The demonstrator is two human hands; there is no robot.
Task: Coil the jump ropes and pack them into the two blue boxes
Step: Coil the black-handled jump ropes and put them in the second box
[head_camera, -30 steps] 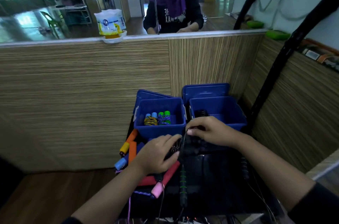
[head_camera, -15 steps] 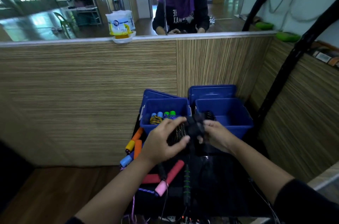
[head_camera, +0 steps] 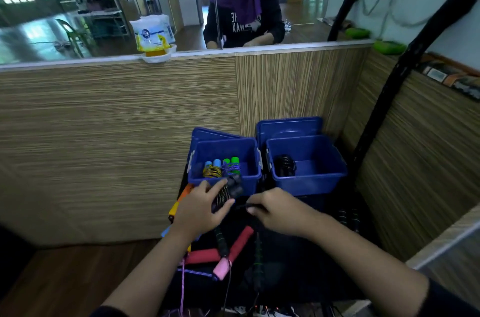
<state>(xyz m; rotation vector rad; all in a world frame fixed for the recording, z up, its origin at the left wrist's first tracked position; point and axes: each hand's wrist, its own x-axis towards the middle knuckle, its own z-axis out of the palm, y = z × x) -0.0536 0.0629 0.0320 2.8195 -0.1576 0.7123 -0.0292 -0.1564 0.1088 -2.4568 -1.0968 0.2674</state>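
Coiled ropes point(head_camera: 222, 169) in left box point(head_camera: 223, 184); black coil point(head_camera: 285, 165) in right box point(head_camera: 309, 181)

Boxes point(head_camera: 225, 184) are showing blue. Handles point(head_camera: 235, 160) inside are showing light blue and green; cords point(head_camera: 212, 171) yellow-black and purple. I am seeing loose grips point(head_camera: 240, 240) showing red, pink, orange. Wall panel point(head_camera: 117, 134) is showing brown stripes.
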